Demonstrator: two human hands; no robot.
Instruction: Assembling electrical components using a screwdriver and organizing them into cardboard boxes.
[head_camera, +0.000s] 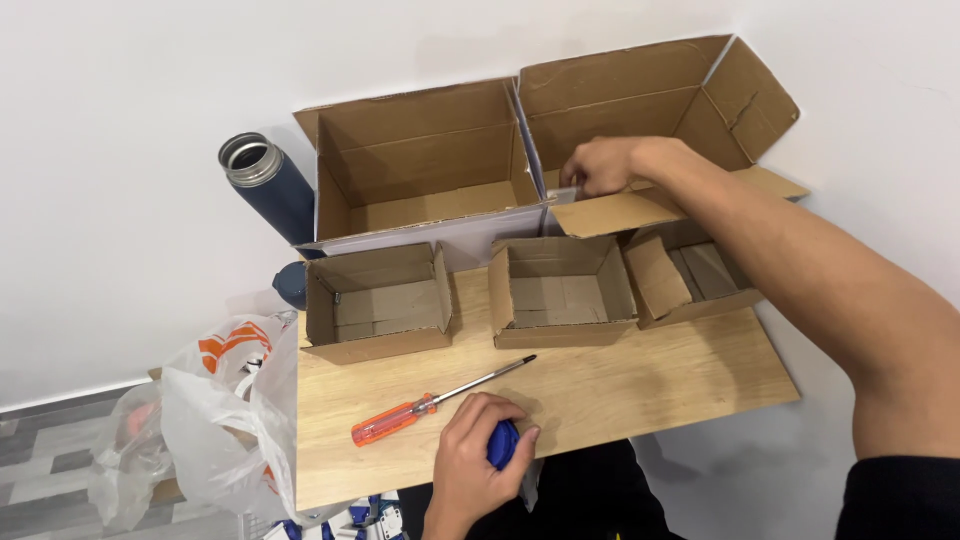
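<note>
The left hand (478, 455) is curled shut over a small blue object (503, 443) at the near edge of the wooden board (640, 385); only a rounded, glossy blue end shows between thumb and fingers, and its full shape cannot be told. Just beside that hand lies a screwdriver (435, 403) with a clear orange handle and a slim metal shaft, set at a slant, its tip pointing toward the far boxes. The right hand (603, 165) reaches across into the large open carton on the right (690, 100), fingers bent over a small pale grey piece (564, 195) at the carton's front edge; whether it pinches that piece cannot be told. A second large open carton (420, 150) stands beside it on the left. In front of them, three small open cardboard boxes (560, 290) sit in a row on the board. A dark blue flask (268, 185) with a steel rim stands left of the cartons, and a white plastic bag (215, 420) with orange print slumps beside the board.
</note>
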